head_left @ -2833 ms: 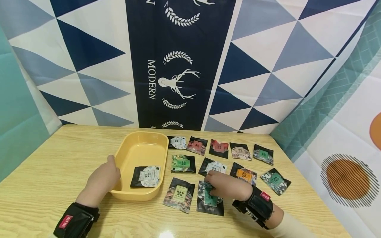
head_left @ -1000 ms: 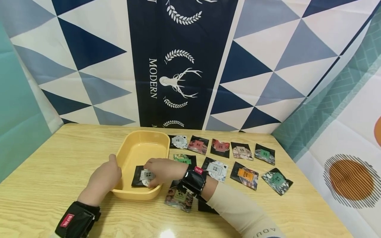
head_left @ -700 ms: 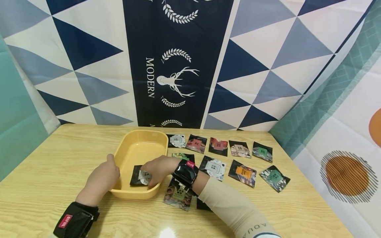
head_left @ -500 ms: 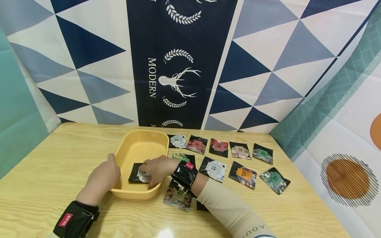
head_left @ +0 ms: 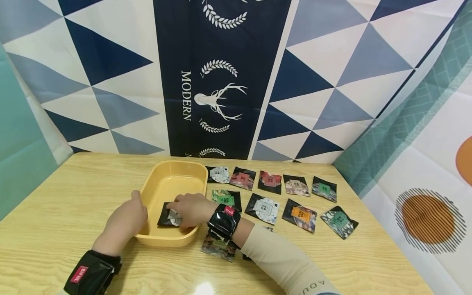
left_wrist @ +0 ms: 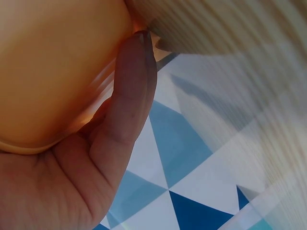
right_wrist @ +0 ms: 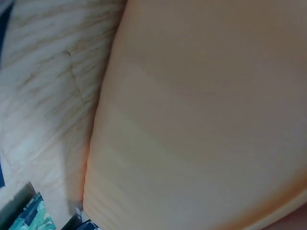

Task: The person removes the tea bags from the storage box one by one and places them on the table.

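Note:
A yellow plastic tray stands left of centre on the wooden table. My left hand grips its left side; in the left wrist view, fingers lie along the outer wall. My right hand reaches over the right rim into the tray and holds a black and white flat packet on the tray floor. The hand covers the packet's right part and most of its label. In the right wrist view the tray's outer wall fills most of the picture, hiding the fingers.
Several flat packets lie in rows right of the tray, among them a silver-label packet, an orange-label packet and a red packet. The right forearm partly covers a front packet. A patterned cloth hangs behind the table.
My right hand has gone from the front packets on the right into the tray. There the black and white packet has shifted slightly left. My left hand has stayed on the tray.

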Available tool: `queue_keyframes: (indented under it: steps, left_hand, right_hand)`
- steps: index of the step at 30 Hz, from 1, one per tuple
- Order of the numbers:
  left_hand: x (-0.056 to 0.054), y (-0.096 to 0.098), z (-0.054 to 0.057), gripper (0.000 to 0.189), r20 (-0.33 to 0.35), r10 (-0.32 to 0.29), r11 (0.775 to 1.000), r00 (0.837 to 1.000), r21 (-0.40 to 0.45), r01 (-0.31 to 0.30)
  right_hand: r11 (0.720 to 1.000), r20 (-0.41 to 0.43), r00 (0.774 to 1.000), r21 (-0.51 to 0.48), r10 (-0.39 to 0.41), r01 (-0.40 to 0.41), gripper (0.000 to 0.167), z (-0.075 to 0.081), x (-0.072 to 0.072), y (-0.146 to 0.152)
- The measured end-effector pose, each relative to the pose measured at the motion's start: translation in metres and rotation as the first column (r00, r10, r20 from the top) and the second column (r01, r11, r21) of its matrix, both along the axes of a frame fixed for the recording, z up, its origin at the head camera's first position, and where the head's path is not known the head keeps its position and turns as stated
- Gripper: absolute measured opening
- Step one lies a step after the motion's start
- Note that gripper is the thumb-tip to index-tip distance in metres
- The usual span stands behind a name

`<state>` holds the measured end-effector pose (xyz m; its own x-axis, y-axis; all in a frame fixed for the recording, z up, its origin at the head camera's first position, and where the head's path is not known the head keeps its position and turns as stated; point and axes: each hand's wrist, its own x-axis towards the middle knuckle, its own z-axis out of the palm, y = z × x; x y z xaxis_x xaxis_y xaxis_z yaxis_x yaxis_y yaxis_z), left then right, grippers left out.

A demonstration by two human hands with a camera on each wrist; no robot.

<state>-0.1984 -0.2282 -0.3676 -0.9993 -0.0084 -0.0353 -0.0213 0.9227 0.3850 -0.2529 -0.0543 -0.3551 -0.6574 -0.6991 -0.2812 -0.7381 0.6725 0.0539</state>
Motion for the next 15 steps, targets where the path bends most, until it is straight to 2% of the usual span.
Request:
queue_keyframes:
  steps: [11, 15]
  left_hand:
    - [0.0022, -0.0005, -0.0005, 0.048, -0.005, -0.001, 1.000, 1.000, 0.005, 0.001]
    - [0.0021, -0.0008, -0.0014, 0.048, -0.017, -0.006, 1.000, 1.000, 0.005, 0.006]
  right_hand:
    - [0.998, -0.029, 0.999, -0.046, 0.038, -0.040, 0.046, -0.0009, 0.0020, 0.0010]
    - [0.996, -0.040, 0.999, -0.084, 0.034, -0.038, 0.042, -0.0012, 0.0024, 0.0025]
